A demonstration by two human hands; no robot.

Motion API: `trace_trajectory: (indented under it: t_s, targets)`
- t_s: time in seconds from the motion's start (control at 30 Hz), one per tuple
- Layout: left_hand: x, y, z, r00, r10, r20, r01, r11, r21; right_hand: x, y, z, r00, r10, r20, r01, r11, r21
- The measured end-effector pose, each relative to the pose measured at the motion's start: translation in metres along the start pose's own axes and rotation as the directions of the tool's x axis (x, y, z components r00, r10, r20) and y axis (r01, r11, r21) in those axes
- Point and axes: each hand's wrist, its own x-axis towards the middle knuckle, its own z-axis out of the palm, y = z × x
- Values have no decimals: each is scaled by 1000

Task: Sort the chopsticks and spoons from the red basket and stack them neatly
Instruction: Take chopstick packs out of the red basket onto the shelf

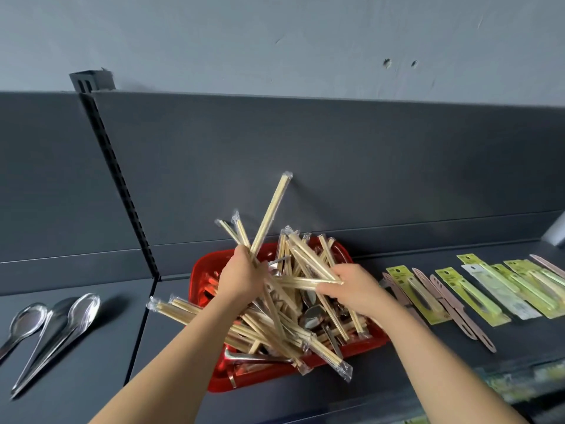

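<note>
1. The red basket (275,379) sits on the dark shelf (91,371), heaped with wrapped chopsticks (275,327).
2. Above the basket our left hand (241,276) grips a fanned bunch (269,215); our right hand (354,290) pinches one wrapped pair (302,281).
3. Left of the basket lie three steel spoons (58,316).

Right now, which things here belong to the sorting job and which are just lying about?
Job: red basket; chopsticks, some gripped by the left hand, one pack by the right hand; spoons in the basket; three spoons laid out left.
Lying about: green carded packets; pink utensils.
</note>
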Motion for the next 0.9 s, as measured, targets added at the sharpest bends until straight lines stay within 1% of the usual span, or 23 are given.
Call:
trace_trajectory:
  t_s: [0.03, 0.07, 0.13, 0.17, 0.23, 0.27, 0.3, 0.37, 0.4, 0.47, 0.53, 0.6, 0.67, 0.77, 0.83, 0.9]
  targets:
    - [0, 4, -3, 1000, 16, -1, -16, 998, -59, -1, 2, -6, 1000, -1, -7, 1, 999, 39]
    - [-1, 8, -8, 1000, 28, 5, -27, 987, -156, -3, 5, -12, 1000, 10, -11, -9, 998, 68]
    - [-4, 16, -16, 999, 38, 28, -25, 934, -357, -7, 9, -24, 999, 34, 11, -35, 993, 113]
    - [-6, 20, -19, 999, 35, 37, -15, 903, -430, -10, 12, -29, 999, 44, 23, -47, 987, 155]
    - [-10, 25, -18, 999, 25, 40, -2, 865, -501, -17, 16, -42, 998, 64, 12, -65, 954, 292]
    - [-11, 26, -14, 999, 27, 32, -8, 872, -490, -20, 18, -48, 997, 79, -16, -69, 935, 349]
    - [-11, 26, -8, 999, 38, 16, -27, 896, -444, -24, 20, -52, 994, 95, -59, -67, 929, 364]
    - [-12, 26, 7, 997, 77, 13, -69, 943, -324, -29, 24, -53, 982, 110, -153, -66, 961, 267]
    - [-12, 27, 15, 995, 94, 40, -78, 954, -290, -30, 25, -50, 976, 115, -183, -75, 974, 215]
    - [-13, 29, 31, 984, 117, 132, -80, 962, -260, -30, 26, -40, 968, 143, -208, -109, 980, 165]
    - [-12, 32, 45, 974, 126, 190, -87, 976, -202, -27, 27, -32, 962, 194, -194, -175, 979, 107]
    - [-8, 34, 55, 975, 110, 191, -86, 988, -132, -24, 25, -27, 960, 233, -157, -221, 971, 90]
    - [-4, 36, 62, 983, 45, 178, -30, 996, -89, -21, 22, -25, 956, 256, -146, -242, 965, 104]
    - [0, 38, 66, 983, -34, 178, 53, 993, -106, -15, 15, -26, 942, 296, -158, -282, 954, 101]
    - [1, 41, 69, 985, -49, 165, 65, 994, -91, -11, 12, -26, 938, 311, -151, -299, 949, 99]
    - [2, 45, 73, 986, -58, 157, 71, 995, -77, -9, 12, -25, 946, 304, -110, -296, 951, 87]
